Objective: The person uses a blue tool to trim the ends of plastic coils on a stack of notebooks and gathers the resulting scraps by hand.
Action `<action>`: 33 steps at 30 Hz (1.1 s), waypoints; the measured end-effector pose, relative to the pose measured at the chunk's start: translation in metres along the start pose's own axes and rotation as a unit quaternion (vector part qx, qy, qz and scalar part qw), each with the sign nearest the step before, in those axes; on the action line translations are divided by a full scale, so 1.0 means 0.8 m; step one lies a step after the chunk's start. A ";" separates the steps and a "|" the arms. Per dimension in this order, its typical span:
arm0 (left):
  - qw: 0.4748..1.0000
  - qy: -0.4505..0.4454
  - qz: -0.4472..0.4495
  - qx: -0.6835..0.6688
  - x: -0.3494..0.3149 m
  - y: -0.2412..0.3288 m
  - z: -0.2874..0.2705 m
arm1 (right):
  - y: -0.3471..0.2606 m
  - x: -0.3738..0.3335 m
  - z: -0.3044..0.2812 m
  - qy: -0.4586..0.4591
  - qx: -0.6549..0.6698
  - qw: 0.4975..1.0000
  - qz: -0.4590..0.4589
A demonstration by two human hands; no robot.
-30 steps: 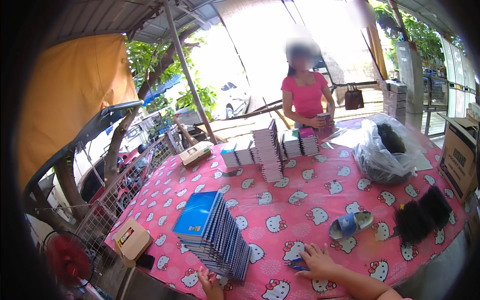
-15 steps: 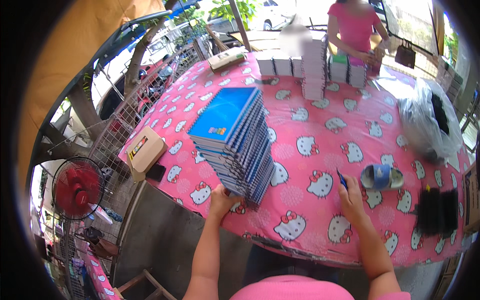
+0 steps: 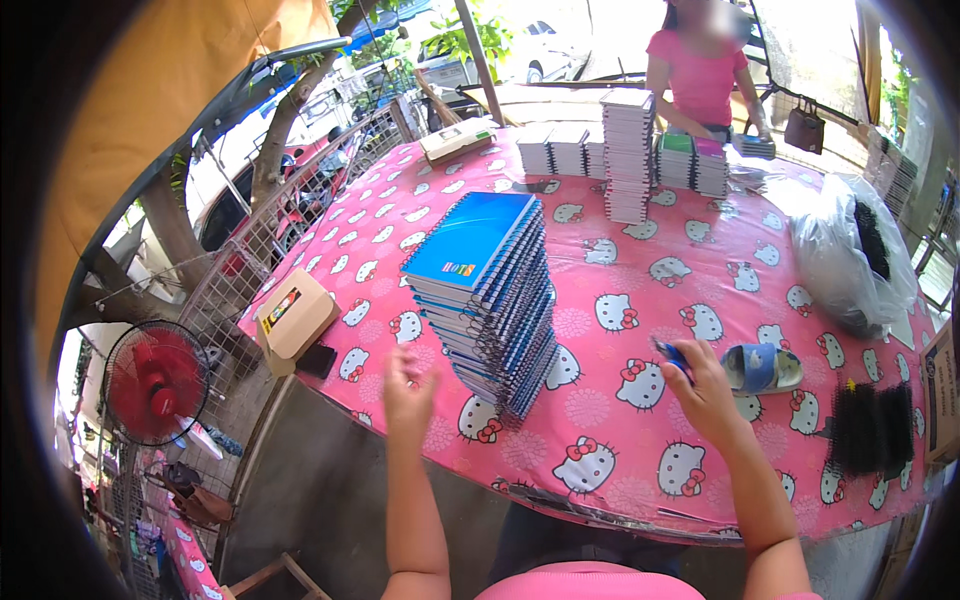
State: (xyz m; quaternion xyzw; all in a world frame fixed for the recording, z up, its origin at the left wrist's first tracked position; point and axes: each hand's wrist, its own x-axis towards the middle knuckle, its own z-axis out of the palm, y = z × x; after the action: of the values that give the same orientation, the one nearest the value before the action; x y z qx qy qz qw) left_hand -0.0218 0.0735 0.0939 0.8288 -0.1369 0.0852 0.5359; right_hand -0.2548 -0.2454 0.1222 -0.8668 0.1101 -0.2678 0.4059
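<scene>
A tall leaning stack of blue spiral notebooks [image 3: 490, 300] stands on the pink cartoon-cat tablecloth [image 3: 620, 430]. My left hand [image 3: 408, 388] hovers just left of the stack's base, blurred, fingers apart and holding nothing. To the right of the stack, my right hand [image 3: 700, 385] rests on the cloth with its fingers closed on a small blue object [image 3: 672, 352]. A blue tape roll [image 3: 760, 368] lies just right of that hand.
More notebook stacks [image 3: 628, 155] stand at the far side, where a person in a pink top [image 3: 705, 75] works. A clear plastic bag [image 3: 845, 250], black combs [image 3: 870, 428], a cardboard box [image 3: 293, 318] and a red fan [image 3: 155, 382] surround the table.
The view has dropped lower and closer to the table. My left hand has lifted off the stack's base and moved left. My right hand stays near the tape roll.
</scene>
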 end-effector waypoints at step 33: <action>0.954 0.071 0.231 -0.177 -0.046 0.206 0.061 | -0.142 0.129 0.017 -0.065 -0.276 0.936 -0.207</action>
State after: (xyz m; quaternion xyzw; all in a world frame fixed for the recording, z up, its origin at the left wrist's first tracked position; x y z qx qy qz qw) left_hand -0.1097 -0.0298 0.2061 0.6583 -0.2988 0.2394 0.6481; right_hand -0.1647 -0.2052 0.2405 -0.9638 -0.0290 -0.2483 0.0923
